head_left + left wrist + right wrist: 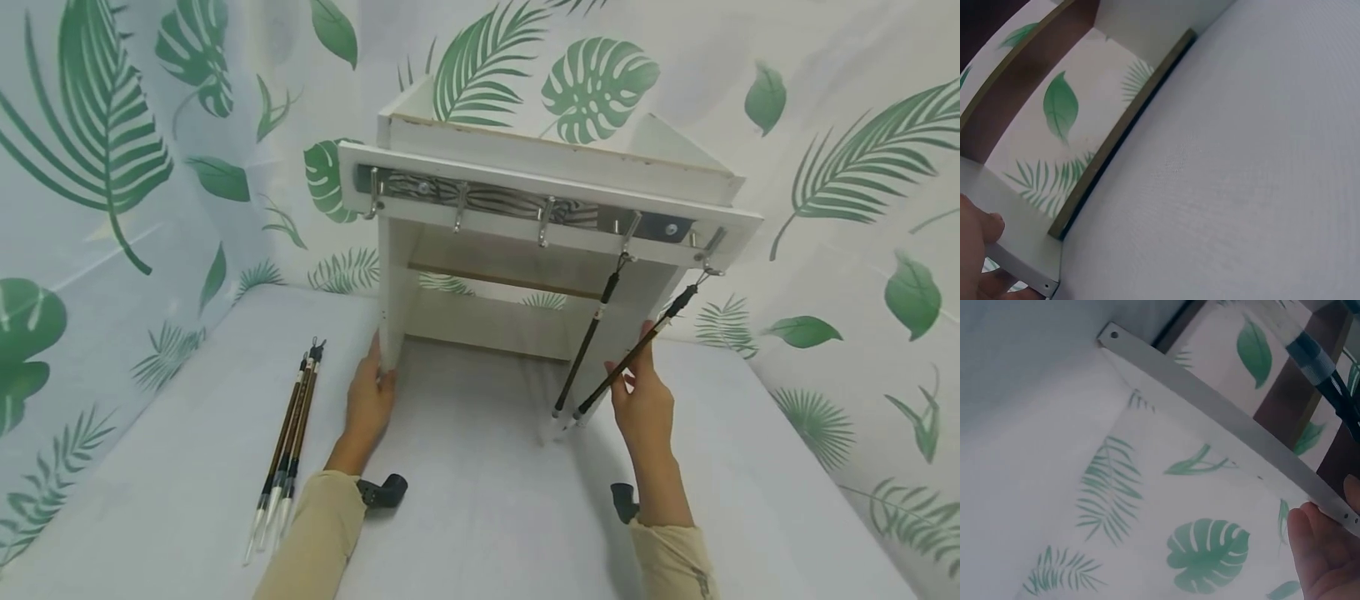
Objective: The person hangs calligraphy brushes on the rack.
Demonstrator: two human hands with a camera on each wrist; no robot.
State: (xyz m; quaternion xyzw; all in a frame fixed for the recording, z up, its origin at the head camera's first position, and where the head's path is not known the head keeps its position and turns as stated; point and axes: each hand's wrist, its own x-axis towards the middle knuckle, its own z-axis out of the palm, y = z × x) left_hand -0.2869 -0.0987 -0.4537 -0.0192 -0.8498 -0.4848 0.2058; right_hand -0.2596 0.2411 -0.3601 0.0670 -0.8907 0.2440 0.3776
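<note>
A white wooden rack [525,152] stands in front of me, with a row of metal hooks [546,221] along its front rail. My left hand [367,402] grips the lower edge of its left side panel [393,287], thumb on the inner face in the left wrist view. My right hand [647,410] holds the right side panel [1229,415], fingers on its outer face. Two calligraphy brushes hang by loops from the two rightmost hooks: an inner brush [588,346] and an outer brush [637,348], which slants across in front of my right fingers.
Several more calligraphy brushes [292,425] lie side by side on the white table [180,467], left of my left forearm, white tips toward me. Leaf-patterned cloth [675,50] surrounds the table. A dark camera mount [384,492] sits at each wrist.
</note>
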